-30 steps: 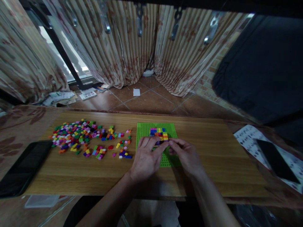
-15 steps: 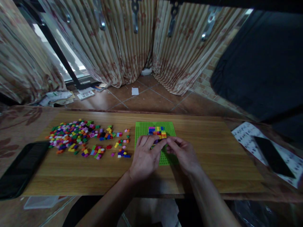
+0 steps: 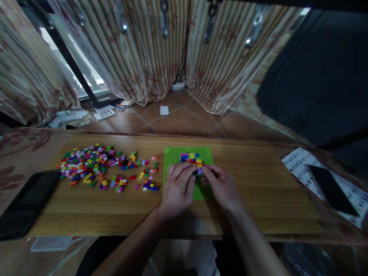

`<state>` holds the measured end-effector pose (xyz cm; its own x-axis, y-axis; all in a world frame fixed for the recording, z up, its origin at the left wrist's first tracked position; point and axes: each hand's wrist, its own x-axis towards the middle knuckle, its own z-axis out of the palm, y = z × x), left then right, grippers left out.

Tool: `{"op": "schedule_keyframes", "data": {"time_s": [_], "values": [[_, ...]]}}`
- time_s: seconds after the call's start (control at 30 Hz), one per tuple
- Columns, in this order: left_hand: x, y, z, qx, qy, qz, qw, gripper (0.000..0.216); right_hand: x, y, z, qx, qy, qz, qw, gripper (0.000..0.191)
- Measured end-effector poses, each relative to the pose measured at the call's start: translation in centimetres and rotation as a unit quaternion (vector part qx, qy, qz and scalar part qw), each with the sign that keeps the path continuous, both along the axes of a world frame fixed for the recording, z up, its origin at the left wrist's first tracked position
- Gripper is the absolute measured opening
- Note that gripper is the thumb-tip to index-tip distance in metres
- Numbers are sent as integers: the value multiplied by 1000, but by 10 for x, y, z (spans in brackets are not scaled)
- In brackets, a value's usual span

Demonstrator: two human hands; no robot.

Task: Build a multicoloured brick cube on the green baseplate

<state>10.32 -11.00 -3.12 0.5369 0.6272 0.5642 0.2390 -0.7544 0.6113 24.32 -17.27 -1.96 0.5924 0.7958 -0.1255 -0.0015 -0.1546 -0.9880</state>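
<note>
A green studded baseplate lies on the wooden board with a low build of coloured toy bricks on it. My left hand is curled over the near left part of the build, its fingertips against the bricks and its thumb bent below them. On the right side, my right hand pinches at a purple toy brick on the near edge of the build, thumb and forefinger close together. My fingers hide the near part of the build and some of the baseplate.
A large heap of loose bricks lies on the left of the wooden board, with small groups of bricks nearer the baseplate. A dark tray-like object is at the far left. A phone lies on a printed sheet at right.
My left thumb has drawn down and away from my right fingertips. More of the purple brick shows between my hands now. My right hand has barely shifted.
</note>
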Motion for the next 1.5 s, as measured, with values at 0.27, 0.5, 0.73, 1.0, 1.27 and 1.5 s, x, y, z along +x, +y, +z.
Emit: {"op": "schedule_keyframes", "data": {"time_s": [0.27, 0.5, 0.73, 1.0, 1.27, 1.5], "values": [[6, -3, 1, -16, -28, 49, 998, 16, -2, 0, -4, -3, -55, 8, 998, 40], [6, -2, -6, 37, 0, 43, 998, 21, -4, 0, -6, -12, -71, 4, 997, 44], [3, -6, -7, 119, 68, 68, 988, 27, -5, 0, -11, -13, -79, 10, 997, 44], [1, -9, -5, 84, 83, 69, 991, 28, -2, -1, -10, -39, -63, 15, 997, 49], [-4, -5, 2, 34, -24, 33, 999, 30, 2, 2, -11, -48, -57, -43, 996, 65], [-34, 37, 14, -104, -104, 166, 975, 28, -5, 7, -8, -68, -144, 0, 987, 53]]}}
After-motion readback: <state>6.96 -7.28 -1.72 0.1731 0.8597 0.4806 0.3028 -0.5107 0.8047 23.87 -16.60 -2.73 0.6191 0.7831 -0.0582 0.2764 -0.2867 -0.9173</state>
